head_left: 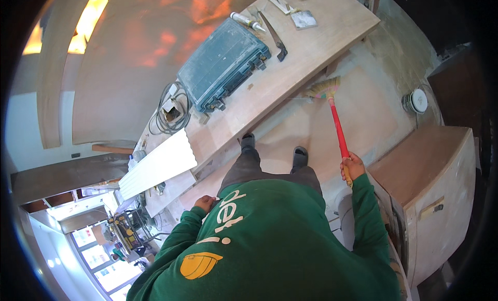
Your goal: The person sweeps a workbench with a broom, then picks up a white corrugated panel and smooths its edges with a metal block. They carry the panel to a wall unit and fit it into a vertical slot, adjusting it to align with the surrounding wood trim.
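My right hand (353,167) is closed round the lower end of a red-handled broom (338,125). The broom's straw bristles (325,87) rest on or just above the dusty floor, close to the workbench's front edge. At the left, my left hand (205,203) hangs by my belly with its fingers curled; whether anything is inside them is hidden. Both my feet, in dark slippers, stand on the floor between the bench and me.
A long wooden workbench (321,44) carries a blue toolbox (224,62), a handsaw (274,35), a sealant tube (247,22), a coiled cable (174,122) and a white ribbed panel (158,163). To the right stand a wooden cabinet (441,207) and a round tin (418,101).
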`<state>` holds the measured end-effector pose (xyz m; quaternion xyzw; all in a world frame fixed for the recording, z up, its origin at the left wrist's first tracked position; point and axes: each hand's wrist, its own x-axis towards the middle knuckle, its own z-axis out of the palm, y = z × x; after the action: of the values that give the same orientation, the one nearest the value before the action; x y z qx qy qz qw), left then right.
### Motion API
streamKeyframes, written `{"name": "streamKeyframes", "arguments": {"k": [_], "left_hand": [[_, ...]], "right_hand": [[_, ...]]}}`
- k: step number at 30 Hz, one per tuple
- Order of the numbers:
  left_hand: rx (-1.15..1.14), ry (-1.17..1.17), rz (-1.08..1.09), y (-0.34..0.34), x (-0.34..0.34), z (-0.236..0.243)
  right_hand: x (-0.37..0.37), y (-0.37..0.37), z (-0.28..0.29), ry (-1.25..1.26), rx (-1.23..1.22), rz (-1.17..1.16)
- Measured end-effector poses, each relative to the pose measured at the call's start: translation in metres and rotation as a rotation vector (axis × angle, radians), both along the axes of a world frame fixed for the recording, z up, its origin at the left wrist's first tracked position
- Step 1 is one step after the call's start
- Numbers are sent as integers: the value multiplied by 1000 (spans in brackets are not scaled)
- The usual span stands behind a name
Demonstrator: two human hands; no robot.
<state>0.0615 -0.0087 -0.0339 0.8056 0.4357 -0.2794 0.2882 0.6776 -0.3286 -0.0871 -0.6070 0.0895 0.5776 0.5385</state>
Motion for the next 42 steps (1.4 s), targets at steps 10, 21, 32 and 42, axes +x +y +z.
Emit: {"name": "streamKeyframes", "arguments": {"k": [10, 21, 32, 42], "left_hand": [[-22, 72, 137, 16, 20, 42], [-109, 115, 366, 22, 67, 65], [-194, 46, 587, 4, 3, 20], [-378, -300, 420, -31, 17, -112]], "right_hand": [[-44, -10, -9, 37, 9, -184], [15, 25, -36, -301, -134, -434], [4, 124, -126, 119, -179, 248], [71, 31, 76, -116, -238, -76]]}}
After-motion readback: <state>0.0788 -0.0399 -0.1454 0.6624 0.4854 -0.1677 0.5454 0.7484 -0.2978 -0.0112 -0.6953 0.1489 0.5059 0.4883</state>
